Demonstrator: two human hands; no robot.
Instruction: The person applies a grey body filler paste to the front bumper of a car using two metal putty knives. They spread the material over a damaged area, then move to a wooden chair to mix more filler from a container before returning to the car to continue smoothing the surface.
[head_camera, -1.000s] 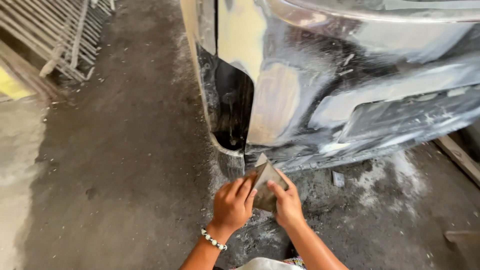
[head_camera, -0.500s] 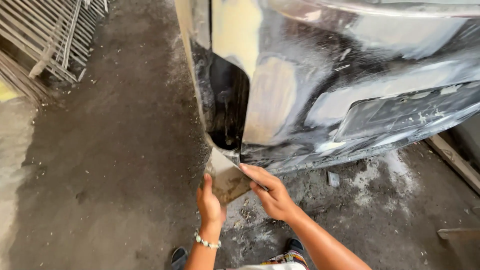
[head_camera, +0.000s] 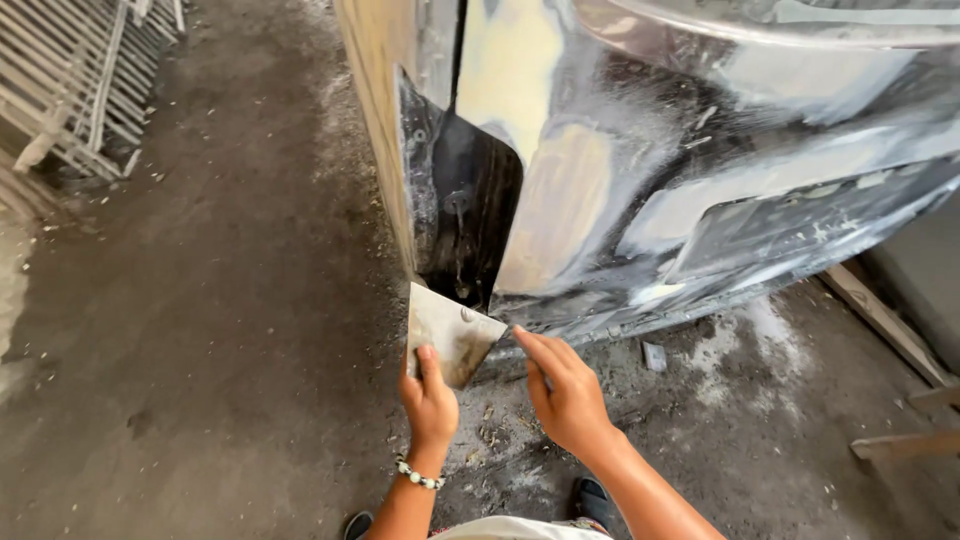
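Where both hands pinched the sanding sheet (head_camera: 452, 337) below the car body panel (head_camera: 700, 200) a second ago, now only the left hand (head_camera: 428, 400) grips it, pressing it against the panel's lower edge beside the dark gap (head_camera: 465, 215). Right hand (head_camera: 565, 395) has let go, fingers loosely open just beside the sheet.

two bare hands (head_camera: 428, 395) (head_camera: 565, 390) and one flat, grey, putty-smeared metal scraper blade (head_camera: 452, 332). one sanded, filler-patched grey car body panel (head_camera: 700, 180). one white beaded bracelet (head_camera: 417, 476), one wooden slat rack (head_camera: 70, 80).
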